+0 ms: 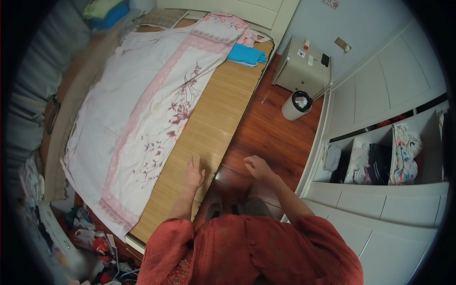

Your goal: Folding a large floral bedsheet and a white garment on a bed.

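Note:
My left hand point(194, 175) is at the near part of the bed, over the bare tan mat point(209, 116). Its fingers are stretched out and hold nothing; I cannot tell whether they touch the mat. Over the floor beside the bed hangs my right hand point(259, 167), loosely open with nothing in it. A white and pink quilt point(159, 109) with dark red flowers lies folded lengthwise along the mat's left side, over a pale sheet point(102, 90). Toward the headboard, a folded blue cloth point(247, 54) rests on the mat next to the quilt.
A beige nightstand point(304, 66) stands beyond the bed, with a white bin point(295, 107) in front of it. On the right, an open drawer point(365, 185) of clothes juts from the white wardrobe. Clutter point(102, 244) lies on the floor at lower left. A pillow point(162, 17) is by the headboard.

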The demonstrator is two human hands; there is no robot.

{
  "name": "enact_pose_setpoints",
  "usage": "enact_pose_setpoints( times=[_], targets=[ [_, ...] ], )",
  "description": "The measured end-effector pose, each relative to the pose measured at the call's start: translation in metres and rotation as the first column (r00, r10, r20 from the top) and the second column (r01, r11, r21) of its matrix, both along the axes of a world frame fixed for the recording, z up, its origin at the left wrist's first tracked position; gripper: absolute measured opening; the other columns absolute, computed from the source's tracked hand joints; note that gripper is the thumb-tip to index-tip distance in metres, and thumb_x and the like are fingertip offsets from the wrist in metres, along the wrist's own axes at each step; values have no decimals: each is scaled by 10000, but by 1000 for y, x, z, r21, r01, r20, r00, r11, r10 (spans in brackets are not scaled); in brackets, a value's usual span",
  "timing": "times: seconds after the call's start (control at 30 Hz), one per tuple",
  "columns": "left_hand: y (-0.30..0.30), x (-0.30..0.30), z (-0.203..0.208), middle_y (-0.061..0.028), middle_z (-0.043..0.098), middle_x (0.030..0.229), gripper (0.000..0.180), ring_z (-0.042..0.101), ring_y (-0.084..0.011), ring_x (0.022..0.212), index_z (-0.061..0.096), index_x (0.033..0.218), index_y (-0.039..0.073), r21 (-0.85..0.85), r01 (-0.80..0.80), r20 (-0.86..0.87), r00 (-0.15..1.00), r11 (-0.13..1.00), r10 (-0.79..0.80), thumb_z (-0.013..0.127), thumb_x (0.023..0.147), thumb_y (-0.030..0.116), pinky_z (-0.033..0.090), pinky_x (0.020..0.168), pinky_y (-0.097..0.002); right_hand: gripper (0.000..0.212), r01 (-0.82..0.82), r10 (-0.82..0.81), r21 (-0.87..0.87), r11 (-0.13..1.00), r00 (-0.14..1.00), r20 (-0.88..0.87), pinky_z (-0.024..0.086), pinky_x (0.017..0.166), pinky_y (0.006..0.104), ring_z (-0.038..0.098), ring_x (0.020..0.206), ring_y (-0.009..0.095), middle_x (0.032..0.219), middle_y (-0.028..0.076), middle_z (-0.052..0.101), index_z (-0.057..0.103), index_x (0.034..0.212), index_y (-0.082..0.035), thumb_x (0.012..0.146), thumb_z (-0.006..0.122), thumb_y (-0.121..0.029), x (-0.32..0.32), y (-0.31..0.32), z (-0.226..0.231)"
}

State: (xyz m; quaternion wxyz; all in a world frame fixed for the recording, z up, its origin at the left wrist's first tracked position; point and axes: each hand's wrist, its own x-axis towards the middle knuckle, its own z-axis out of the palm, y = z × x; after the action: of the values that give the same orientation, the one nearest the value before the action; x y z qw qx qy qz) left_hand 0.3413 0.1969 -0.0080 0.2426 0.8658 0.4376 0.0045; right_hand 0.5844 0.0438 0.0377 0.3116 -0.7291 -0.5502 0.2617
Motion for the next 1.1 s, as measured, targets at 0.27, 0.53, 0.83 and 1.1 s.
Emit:
enact_pose_setpoints(
  times=[0.27,0.53,0.83,1.1],
  targets=[
    [42,97,0,-218,198,1360,695,302,-374,1193,220,1339,138,44,-126,17,992,991,125,591,754,197,309,970,-424,224,-35,31,-47,998,995,-92,464,730,340,583,810,270,921,163,586,578,980,-13,792,531,-124,118,73,4],
    [64,159,-3,-230,221,1349,722,268,-381,1218,192,1351,148,-99,-338,-122,938,936,325,591,753,217,279,998,-413,249,-148,112,-161,976,971,-213,479,585,272,600,672,154,802,91,592,558,999,7,837,510,-176,251,187,-10],
    [150,223,-62,-246,286,1315,705,311,-358,1203,233,1335,101,-245,-503,-197,863,829,465,598,754,263,305,985,-378,303,78,-319,-357,931,648,-691,496,614,276,596,713,174,864,94,592,538,984,-1,849,482,-267,384,311,-7],
    [202,278,-107,-217,535,1053,530,528,-343,959,422,1203,43,-455,-697,-186,683,554,707,550,789,348,427,830,-372,360,147,-343,-312,939,500,-795,496,684,336,585,791,231,925,145,578,508,1018,0,843,503,-314,528,464,-94]
  ],
)
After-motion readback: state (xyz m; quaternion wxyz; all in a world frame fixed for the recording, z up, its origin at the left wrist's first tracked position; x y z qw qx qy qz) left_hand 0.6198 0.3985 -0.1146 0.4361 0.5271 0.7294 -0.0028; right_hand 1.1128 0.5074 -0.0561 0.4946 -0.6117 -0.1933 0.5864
